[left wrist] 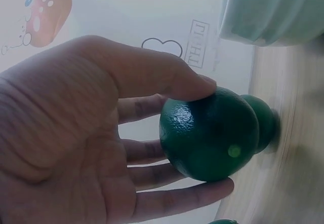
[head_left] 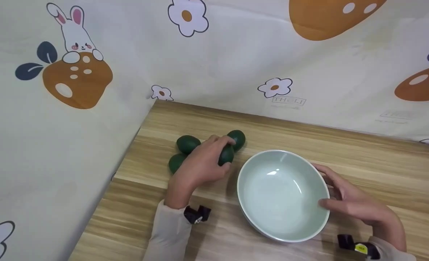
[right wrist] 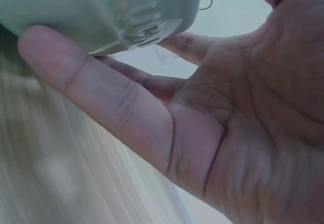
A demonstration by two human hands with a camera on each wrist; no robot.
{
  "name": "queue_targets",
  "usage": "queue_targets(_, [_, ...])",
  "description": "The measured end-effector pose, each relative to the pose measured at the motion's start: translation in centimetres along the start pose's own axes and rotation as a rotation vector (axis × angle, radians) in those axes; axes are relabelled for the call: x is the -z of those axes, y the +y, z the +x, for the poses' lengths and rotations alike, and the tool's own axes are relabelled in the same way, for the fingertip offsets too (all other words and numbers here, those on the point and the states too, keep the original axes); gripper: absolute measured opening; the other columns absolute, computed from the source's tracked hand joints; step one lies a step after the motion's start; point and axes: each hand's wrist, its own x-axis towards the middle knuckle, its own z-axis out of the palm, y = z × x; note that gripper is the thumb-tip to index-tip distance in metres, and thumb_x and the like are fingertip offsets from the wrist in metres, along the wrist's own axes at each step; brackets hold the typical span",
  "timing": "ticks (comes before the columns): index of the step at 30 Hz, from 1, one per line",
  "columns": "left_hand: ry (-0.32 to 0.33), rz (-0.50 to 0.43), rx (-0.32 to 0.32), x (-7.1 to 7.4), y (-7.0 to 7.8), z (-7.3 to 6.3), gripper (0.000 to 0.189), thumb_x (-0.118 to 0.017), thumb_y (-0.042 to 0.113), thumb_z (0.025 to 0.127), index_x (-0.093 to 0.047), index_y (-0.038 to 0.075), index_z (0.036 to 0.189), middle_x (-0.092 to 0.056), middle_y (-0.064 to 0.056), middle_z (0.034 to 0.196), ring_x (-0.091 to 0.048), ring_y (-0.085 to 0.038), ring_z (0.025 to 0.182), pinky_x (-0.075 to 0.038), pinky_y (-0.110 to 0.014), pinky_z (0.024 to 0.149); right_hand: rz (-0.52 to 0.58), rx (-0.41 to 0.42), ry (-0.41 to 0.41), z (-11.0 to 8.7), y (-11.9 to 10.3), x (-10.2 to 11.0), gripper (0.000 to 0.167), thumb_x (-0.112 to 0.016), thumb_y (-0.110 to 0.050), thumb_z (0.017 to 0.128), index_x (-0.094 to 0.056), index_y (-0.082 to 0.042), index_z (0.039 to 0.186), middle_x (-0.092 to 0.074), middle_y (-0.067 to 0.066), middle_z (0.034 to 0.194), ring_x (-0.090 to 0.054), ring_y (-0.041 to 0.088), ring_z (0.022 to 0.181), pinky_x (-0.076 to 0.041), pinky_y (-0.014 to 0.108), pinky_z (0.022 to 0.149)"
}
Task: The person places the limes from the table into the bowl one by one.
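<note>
My left hand (head_left: 203, 161) grips a dark green egg-shaped fruit (head_left: 226, 155) between thumb and fingers. Up close in the left wrist view, that fruit (left wrist: 210, 133) has glossy, dimpled skin and a small pale spot. Just beyond it lies another green fruit (head_left: 238, 139); two more, an upper green fruit (head_left: 188, 144) and a lower green fruit (head_left: 176, 162), are partly covered by the hand. My right hand (head_left: 359, 203) holds the pale green bowl (head_left: 279, 195) at its right side, thumb over the rim and fingers against the outer wall. Nothing lies inside the bowl.
The wood-grain table (head_left: 127, 203) meets a printed cloth wall (head_left: 229, 72) at the back and left. Both wrists carry black straps, the left wrist strap (head_left: 196, 214) and the right wrist strap (head_left: 359, 247).
</note>
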Motion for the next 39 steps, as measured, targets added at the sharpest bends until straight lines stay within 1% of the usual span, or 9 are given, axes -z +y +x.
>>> queue_targets(7, [0.022,-0.005,0.001,0.12,0.16,0.27,0.055,-0.073,0.020,0.097,-0.055,0.022,0.149,-0.058,-0.011,0.146,-0.060,-0.028,0.127,-0.049,-0.051,0.113,-0.015,-0.005,0.008,0.06,-0.06,0.00,0.084,-0.063,0.005,0.097,-0.020,-0.011,0.167,-0.049,-0.005,0.156,-0.061,0.007,0.132,-0.059,0.031,0.098])
queue_targets(10, [0.040,-0.003,-0.010,0.10,0.16,0.30,0.055,-0.073,0.021,0.098,-0.055,0.022,0.149,-0.058,-0.011,0.148,-0.060,-0.029,0.130,-0.049,-0.052,0.114,-0.017,-0.013,0.012,0.06,-0.06,-0.05,0.084,-0.064,0.005,0.097,-0.021,-0.012,0.167,-0.050,-0.005,0.156,-0.061,0.007,0.131,-0.060,0.032,0.097])
queue_targets(15, [0.062,-0.012,-0.030,0.03,0.08,0.48,0.054,-0.072,0.023,0.098,-0.055,0.022,0.149,-0.057,-0.011,0.148,-0.060,-0.028,0.131,-0.048,-0.052,0.114,-0.018,-0.004,0.014,0.10,-0.04,-0.03,0.084,-0.064,0.005,0.096,-0.021,-0.011,0.167,-0.049,-0.003,0.157,-0.060,0.007,0.132,-0.059,0.031,0.097])
queue_targets(20, [0.072,-0.037,-0.042,0.11,0.09,0.53,0.054,-0.071,0.024,0.099,-0.053,0.023,0.150,-0.056,-0.010,0.150,-0.059,-0.028,0.131,-0.049,-0.053,0.113,-0.018,0.004,0.012,0.10,0.06,0.01,0.084,-0.064,0.006,0.096,-0.021,-0.011,0.167,-0.049,-0.004,0.157,-0.060,0.007,0.132,-0.059,0.031,0.097])
queue_targets(24, [0.085,-0.068,-0.064,0.22,0.10,0.46,0.055,-0.070,0.025,0.099,-0.053,0.021,0.151,-0.056,-0.009,0.152,-0.059,-0.027,0.133,-0.049,-0.052,0.114,-0.020,-0.015,0.022,0.10,-0.04,-0.08,0.085,-0.065,0.005,0.096,-0.022,-0.013,0.167,-0.049,-0.002,0.158,-0.059,0.007,0.133,-0.059,0.030,0.098])
queue_targets(26, [0.090,-0.082,-0.074,0.25,0.13,0.40,0.055,-0.070,0.026,0.099,-0.052,0.021,0.151,-0.055,-0.009,0.153,-0.058,-0.027,0.134,-0.049,-0.052,0.114,-0.021,-0.021,0.023,0.10,-0.06,-0.07,0.085,-0.065,0.004,0.096,-0.023,-0.013,0.167,-0.049,-0.004,0.158,-0.059,0.006,0.133,-0.058,0.030,0.098])
queue_targets(28, [0.095,-0.096,-0.090,0.25,0.14,0.43,0.055,-0.070,0.027,0.099,-0.053,0.021,0.151,-0.055,-0.007,0.154,-0.058,-0.026,0.134,-0.048,-0.052,0.114,-0.003,-0.015,0.009,0.10,-0.02,-0.03,0.085,-0.064,0.005,0.097,-0.020,-0.012,0.167,-0.048,-0.004,0.158,-0.059,0.006,0.134,-0.059,0.032,0.098])
queue_targets(33, [0.097,-0.138,-0.116,0.10,0.24,0.53,0.054,-0.070,0.029,0.099,-0.053,0.022,0.150,-0.055,-0.003,0.154,-0.058,-0.024,0.133,-0.049,-0.050,0.113,0.041,-0.005,-0.017,0.11,0.10,0.09,0.086,-0.061,0.008,0.097,-0.015,-0.010,0.168,-0.048,-0.007,0.156,-0.060,0.007,0.133,-0.062,0.038,0.094])
queue_targets(39, [0.076,-0.159,-0.122,0.01,0.82,0.47,0.055,-0.070,0.031,0.100,-0.053,0.023,0.151,-0.054,-0.001,0.156,-0.056,-0.021,0.137,-0.048,-0.048,0.116,0.038,-0.020,-0.011,0.10,0.00,0.08,0.086,-0.062,0.006,0.097,-0.016,-0.010,0.168,-0.048,-0.009,0.156,-0.060,0.006,0.133,-0.062,0.037,0.095])
